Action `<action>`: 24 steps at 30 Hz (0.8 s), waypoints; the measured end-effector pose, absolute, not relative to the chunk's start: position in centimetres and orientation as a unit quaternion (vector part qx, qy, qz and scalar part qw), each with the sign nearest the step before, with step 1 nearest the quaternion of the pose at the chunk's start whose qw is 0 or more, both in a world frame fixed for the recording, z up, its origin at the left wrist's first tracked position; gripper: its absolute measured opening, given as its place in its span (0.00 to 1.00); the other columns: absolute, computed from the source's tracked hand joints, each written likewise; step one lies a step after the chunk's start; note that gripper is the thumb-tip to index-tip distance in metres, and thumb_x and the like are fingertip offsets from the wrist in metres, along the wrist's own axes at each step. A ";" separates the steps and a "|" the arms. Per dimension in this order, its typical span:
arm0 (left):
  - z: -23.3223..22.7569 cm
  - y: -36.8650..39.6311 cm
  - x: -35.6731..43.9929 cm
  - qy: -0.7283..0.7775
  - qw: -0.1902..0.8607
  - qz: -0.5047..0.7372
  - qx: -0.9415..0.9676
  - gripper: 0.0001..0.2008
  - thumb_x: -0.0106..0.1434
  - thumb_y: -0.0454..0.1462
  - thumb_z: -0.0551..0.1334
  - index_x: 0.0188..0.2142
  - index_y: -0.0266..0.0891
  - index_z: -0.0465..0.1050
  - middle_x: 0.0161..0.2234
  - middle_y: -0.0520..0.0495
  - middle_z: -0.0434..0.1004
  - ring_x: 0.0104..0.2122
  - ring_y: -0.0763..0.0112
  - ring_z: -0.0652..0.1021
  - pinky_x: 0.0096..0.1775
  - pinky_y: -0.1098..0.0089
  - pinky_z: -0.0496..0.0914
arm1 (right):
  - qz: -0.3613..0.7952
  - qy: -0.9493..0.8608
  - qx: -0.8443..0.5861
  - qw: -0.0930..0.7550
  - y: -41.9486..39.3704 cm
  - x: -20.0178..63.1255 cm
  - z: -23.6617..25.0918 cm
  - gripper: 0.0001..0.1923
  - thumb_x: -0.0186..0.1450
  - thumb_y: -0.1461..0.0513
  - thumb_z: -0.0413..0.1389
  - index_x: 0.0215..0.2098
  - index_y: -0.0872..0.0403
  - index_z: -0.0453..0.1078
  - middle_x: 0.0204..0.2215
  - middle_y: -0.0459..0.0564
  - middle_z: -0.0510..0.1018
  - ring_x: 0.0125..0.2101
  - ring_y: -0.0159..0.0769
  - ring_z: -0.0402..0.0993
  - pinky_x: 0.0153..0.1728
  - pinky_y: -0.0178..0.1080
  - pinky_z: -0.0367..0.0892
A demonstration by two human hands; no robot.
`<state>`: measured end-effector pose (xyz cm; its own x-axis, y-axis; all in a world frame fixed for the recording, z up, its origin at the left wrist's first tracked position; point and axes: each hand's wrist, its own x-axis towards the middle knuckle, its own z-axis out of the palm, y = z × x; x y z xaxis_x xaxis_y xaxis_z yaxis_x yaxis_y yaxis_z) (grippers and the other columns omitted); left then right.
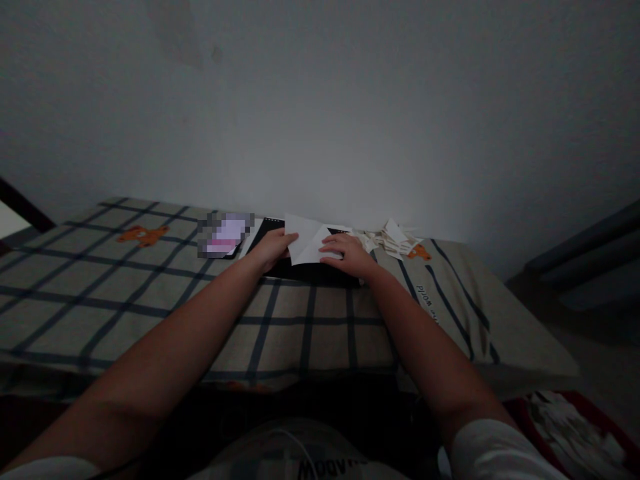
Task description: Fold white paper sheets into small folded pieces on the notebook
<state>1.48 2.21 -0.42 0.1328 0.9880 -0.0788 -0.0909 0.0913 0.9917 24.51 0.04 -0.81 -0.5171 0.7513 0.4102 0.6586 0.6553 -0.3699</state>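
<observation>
A creased sheet of white paper (305,241) is tilted up over a flat black pad (305,269) with a row of small pale marks along its far edge. My left hand (273,247) pinches the paper's left edge, thumb on top and fingers hidden behind. On the paper's right part lies my right hand (349,252), its fingers spread over the surface. Just beyond that hand, to the right, is a loose heap of folded white paper pieces (395,239).
A phone (226,235) with a lit, blurred screen rests left of the pad. Everything lies on a checked cloth (305,333) with orange bear prints. A grey wall (320,120) rises directly behind. The cloth-covered surface ends at the right, near dark folded fabric (590,267).
</observation>
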 end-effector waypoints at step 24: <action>-0.5 1.4 2.4 0.386 0.418 0.422 0.705 0.23 0.52 0.50 0.68 0.41 0.34 0.76 0.41 0.41 0.80 0.42 0.59 0.77 0.47 0.60 0.68 | 0.274 -0.724 -0.488 0.403 0.0 23.7 -0.7 0.21 0.62 0.46 0.53 0.31 0.54 0.76 0.26 0.47 0.76 0.29 0.36 0.68 0.30 0.36 0.59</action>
<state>2.44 1.43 -0.47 0.3453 0.8982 0.2721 0.1919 -0.3514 0.9164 23.70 -0.02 -0.71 -0.1999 0.9275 0.3158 0.4863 0.3737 -0.7898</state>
